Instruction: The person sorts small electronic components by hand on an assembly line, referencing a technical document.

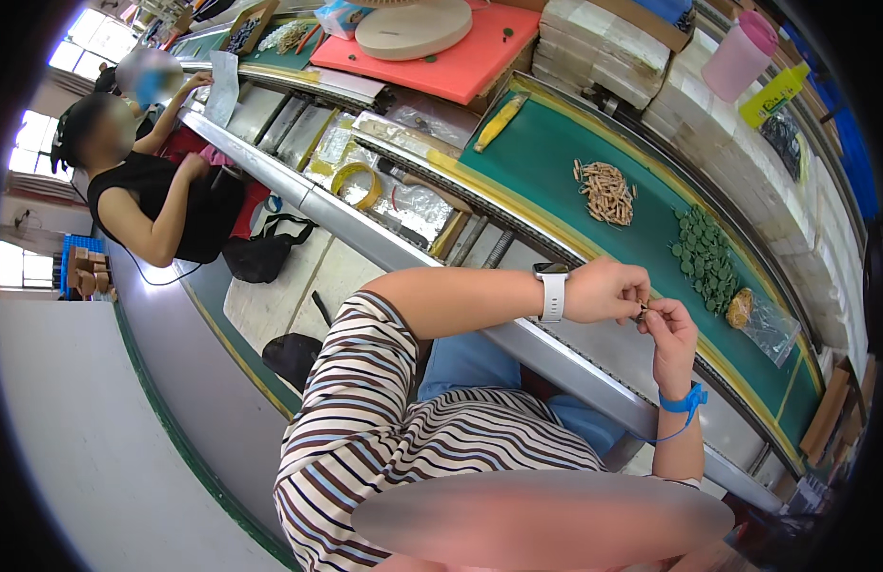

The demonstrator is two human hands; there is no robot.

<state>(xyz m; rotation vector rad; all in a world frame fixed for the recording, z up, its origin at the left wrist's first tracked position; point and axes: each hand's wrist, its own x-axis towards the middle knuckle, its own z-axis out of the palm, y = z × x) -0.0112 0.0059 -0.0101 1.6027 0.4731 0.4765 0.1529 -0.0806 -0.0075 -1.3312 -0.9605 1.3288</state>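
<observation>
My left hand (608, 291), with a white watch on its wrist, meets my right hand (672, 336) above the near edge of the green work mat (556, 143). Fingertips of both hands pinch a small dark part (642, 313), mostly covered by the fingers, so its kind is unclear. A blue strap (687, 400) with a cord circles my right wrist. Beyond the hands lie a heap of small brownish, copper-coloured pieces (606, 194) and, further right, a heap of small green discs (706, 259). Next to the discs are a tan lump (740, 308) and a clear plastic bag (773, 332).
A long yellow object (501, 122) rests at the mat's far left. A metal rail (365, 234) runs along the bench, with a yellow tape roll (357, 185) behind it. White foam blocks (604, 52) and a pink bottle (742, 57) stand behind. Another person (155, 205) sits at left.
</observation>
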